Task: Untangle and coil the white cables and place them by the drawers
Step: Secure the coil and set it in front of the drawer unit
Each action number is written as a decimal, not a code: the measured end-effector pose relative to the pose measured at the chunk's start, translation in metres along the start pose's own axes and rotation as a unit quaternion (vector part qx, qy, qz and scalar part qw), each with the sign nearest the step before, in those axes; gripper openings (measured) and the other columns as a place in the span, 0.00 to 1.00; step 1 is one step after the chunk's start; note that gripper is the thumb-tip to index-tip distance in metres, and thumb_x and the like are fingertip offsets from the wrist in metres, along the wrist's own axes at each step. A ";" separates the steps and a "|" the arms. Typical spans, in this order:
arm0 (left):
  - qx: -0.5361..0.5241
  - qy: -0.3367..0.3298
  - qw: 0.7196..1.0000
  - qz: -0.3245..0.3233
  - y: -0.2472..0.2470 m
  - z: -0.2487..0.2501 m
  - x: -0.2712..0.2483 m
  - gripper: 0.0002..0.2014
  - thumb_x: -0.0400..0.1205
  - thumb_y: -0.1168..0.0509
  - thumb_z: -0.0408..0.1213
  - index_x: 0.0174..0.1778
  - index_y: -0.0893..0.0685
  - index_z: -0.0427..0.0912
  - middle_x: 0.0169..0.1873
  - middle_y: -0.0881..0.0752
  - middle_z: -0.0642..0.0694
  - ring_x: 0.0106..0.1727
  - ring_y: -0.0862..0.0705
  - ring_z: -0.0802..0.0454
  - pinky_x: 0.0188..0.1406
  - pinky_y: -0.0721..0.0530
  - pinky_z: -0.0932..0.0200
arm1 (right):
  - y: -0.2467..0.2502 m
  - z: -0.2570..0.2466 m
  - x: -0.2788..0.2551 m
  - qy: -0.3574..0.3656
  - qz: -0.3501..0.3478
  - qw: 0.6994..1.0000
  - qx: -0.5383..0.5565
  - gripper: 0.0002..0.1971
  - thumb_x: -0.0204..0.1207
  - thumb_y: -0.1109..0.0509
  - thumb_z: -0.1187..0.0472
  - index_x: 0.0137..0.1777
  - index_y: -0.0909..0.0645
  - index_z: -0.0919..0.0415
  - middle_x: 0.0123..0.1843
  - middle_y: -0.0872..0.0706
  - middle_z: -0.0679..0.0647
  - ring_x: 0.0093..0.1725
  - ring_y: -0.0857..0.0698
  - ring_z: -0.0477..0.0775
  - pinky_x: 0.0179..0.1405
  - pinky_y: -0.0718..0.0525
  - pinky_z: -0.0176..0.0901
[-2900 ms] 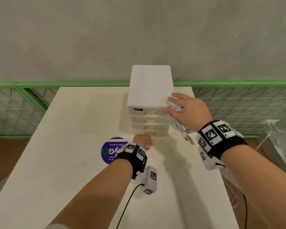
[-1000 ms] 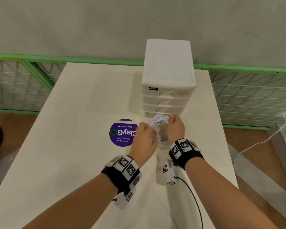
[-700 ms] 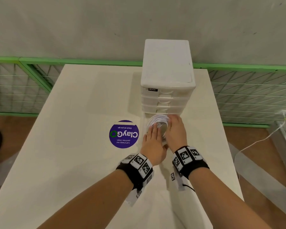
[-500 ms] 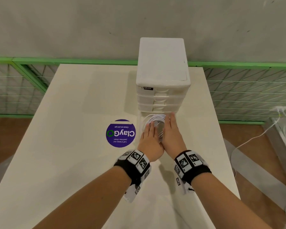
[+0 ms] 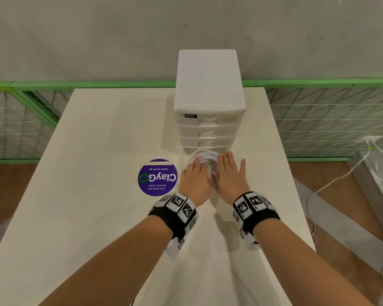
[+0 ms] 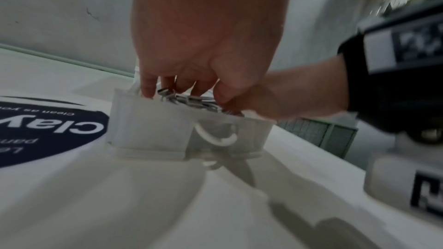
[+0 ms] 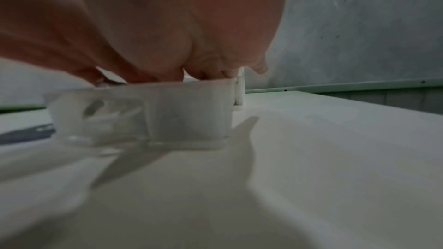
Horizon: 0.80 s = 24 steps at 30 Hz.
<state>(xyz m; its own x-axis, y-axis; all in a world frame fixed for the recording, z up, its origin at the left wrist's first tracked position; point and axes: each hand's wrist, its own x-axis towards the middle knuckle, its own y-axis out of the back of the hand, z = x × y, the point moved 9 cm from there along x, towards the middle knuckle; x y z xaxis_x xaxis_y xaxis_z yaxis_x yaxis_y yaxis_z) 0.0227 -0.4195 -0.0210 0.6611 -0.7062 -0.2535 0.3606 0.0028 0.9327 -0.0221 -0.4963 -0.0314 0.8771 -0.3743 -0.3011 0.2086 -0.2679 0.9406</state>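
A white coiled cable (image 5: pixel 208 156) lies in the pulled-out, translucent bottom drawer (image 5: pixel 182 156) of the white drawer unit (image 5: pixel 209 85). Both hands lie flat on the coil with straight fingers, my left hand (image 5: pixel 195 173) on its left half and my right hand (image 5: pixel 230 171) on its right half. In the left wrist view my left hand (image 6: pixel 182 84) touches the cable (image 6: pixel 191 101) just above the drawer's front wall (image 6: pixel 153 132). From the right wrist, my right hand (image 7: pixel 191 63) covers the drawer (image 7: pixel 187 113), and most of the coil is hidden.
A round purple sticker (image 5: pixel 157 177) sits on the cream table (image 5: pixel 86 217) left of the drawer. A green railing (image 5: pixel 97 84) runs behind the table. Loose white cable (image 5: pixel 341 175) trails over the floor beyond the table's right edge.
A second ago both hands held the coil upright in front of the drawers. They have since laid it down in the bottom drawer and flattened out on top of it.
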 end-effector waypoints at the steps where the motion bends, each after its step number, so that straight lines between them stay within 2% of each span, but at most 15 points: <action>1: -0.008 -0.001 1.000 0.007 0.003 0.001 0.000 0.25 0.88 0.50 0.42 0.81 0.41 0.39 0.83 0.45 0.38 0.81 0.41 0.40 0.77 0.39 0.44 | -0.001 0.001 -0.003 0.016 0.018 1.000 -0.002 0.31 0.84 0.66 0.49 0.83 0.58 0.66 0.85 0.56 0.60 0.84 0.61 0.56 0.78 0.68 0.60; 3: -0.072 -0.013 0.996 0.052 0.020 0.002 0.001 0.21 0.86 0.48 0.39 0.76 0.30 0.40 0.78 0.33 0.39 0.74 0.29 0.39 0.71 0.29 0.43 | -0.001 0.001 -0.010 0.050 0.055 0.997 -0.009 0.36 0.80 0.74 0.45 0.82 0.52 0.68 0.84 0.49 0.62 0.84 0.53 0.59 0.78 0.65 0.56; 5: -0.178 -0.008 0.973 0.147 0.055 -0.005 -0.003 0.15 0.84 0.45 0.34 0.63 0.18 0.38 0.63 0.18 0.38 0.58 0.18 0.39 0.58 0.19 0.45 | -0.002 0.003 -0.016 0.069 0.070 0.995 -0.007 0.39 0.80 0.76 0.44 0.81 0.48 0.68 0.84 0.45 0.62 0.83 0.47 0.60 0.78 0.60 0.55; 6: -0.222 0.005 0.955 0.196 0.074 -0.012 -0.006 0.13 0.83 0.44 0.32 0.56 0.15 0.36 0.54 0.14 0.38 0.52 0.16 0.40 0.53 0.18 0.49 | -0.003 0.003 -0.017 0.075 0.061 0.995 -0.010 0.39 0.80 0.77 0.43 0.82 0.49 0.68 0.84 0.46 0.61 0.83 0.46 0.60 0.78 0.60 0.54; 8: -0.264 0.022 0.923 0.280 0.113 -0.023 -0.014 0.11 0.83 0.42 0.31 0.49 0.14 0.34 0.45 0.13 0.39 0.46 0.17 0.44 0.46 0.22 0.57 | -0.001 0.002 -0.018 0.091 0.052 0.994 -0.027 0.39 0.78 0.79 0.43 0.82 0.54 0.67 0.84 0.50 0.59 0.84 0.49 0.59 0.79 0.62 0.52; 9: -0.277 0.024 0.906 0.320 0.132 -0.027 -0.017 0.10 0.83 0.41 0.32 0.49 0.14 0.34 0.44 0.14 0.40 0.45 0.18 0.45 0.46 0.23 0.58 | 0.001 0.001 -0.018 0.100 0.051 0.993 -0.037 0.38 0.78 0.78 0.43 0.82 0.56 0.67 0.85 0.53 0.59 0.84 0.50 0.58 0.79 0.63 0.50; 12: -0.331 0.036 0.847 0.416 0.171 -0.038 -0.024 0.11 0.83 0.40 0.36 0.56 0.19 0.35 0.49 0.19 0.41 0.51 0.20 0.46 0.51 0.21 0.52 | 0.004 0.000 -0.016 0.109 0.029 0.992 -0.064 0.40 0.72 0.80 0.45 0.82 0.59 0.64 0.85 0.57 0.57 0.85 0.54 0.55 0.79 0.64 0.48; 14: -0.361 0.053 0.829 0.424 0.177 -0.041 -0.019 0.16 0.84 0.40 0.41 0.63 0.25 0.35 0.56 0.23 0.40 0.57 0.23 0.45 0.55 0.21 0.52 | 0.004 0.000 -0.018 0.115 0.015 0.990 -0.080 0.43 0.71 0.83 0.41 0.83 0.60 0.62 0.85 0.59 0.56 0.84 0.56 0.54 0.80 0.63 0.48; 17: -0.389 0.075 0.839 0.372 0.174 -0.035 -0.001 0.23 0.86 0.42 0.46 0.73 0.32 0.35 0.67 0.29 0.38 0.67 0.27 0.44 0.62 0.28 0.59 | 0.008 -0.004 -0.019 0.144 0.005 0.984 -0.108 0.52 0.64 0.89 0.33 0.82 0.60 0.64 0.85 0.60 0.56 0.84 0.59 0.53 0.80 0.63 0.48; 19: -0.406 0.096 0.847 0.330 0.171 -0.035 0.011 0.26 0.86 0.43 0.48 0.76 0.35 0.36 0.72 0.32 0.39 0.70 0.29 0.45 0.60 0.33 0.65 | 0.009 -0.007 -0.015 0.158 -0.006 0.980 -0.123 0.54 0.63 0.85 0.30 0.82 0.58 0.66 0.85 0.59 0.56 0.84 0.59 0.53 0.81 0.62 0.47; 21: -0.428 0.109 0.845 0.300 0.169 -0.037 0.024 0.29 0.86 0.43 0.50 0.78 0.37 0.36 0.75 0.33 0.39 0.72 0.30 0.46 0.62 0.34 0.65 | 0.011 -0.007 -0.009 0.161 -0.024 0.979 -0.119 0.57 0.62 0.78 0.24 0.83 0.57 0.66 0.85 0.58 0.58 0.84 0.58 0.54 0.82 0.60 0.48; 24: -0.450 0.097 0.844 0.277 0.167 -0.040 0.037 0.34 0.82 0.41 0.55 0.79 0.38 0.37 0.73 0.27 0.40 0.72 0.26 0.44 0.71 0.27 0.52 | 0.009 -0.005 -0.005 0.173 -0.047 0.974 -0.140 0.63 0.55 0.69 0.16 0.83 0.60 0.62 0.85 0.59 0.58 0.84 0.59 0.56 0.82 0.60 0.52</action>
<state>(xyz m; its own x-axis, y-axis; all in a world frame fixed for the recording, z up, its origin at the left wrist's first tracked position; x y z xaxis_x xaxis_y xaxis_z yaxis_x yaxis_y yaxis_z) 0.1337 -0.4173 0.1152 0.9558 -0.2914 0.0386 0.2569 0.8921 0.3718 -0.0220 -0.4922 -0.0211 0.9315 -0.0242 -0.3631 0.3628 -0.0158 0.9317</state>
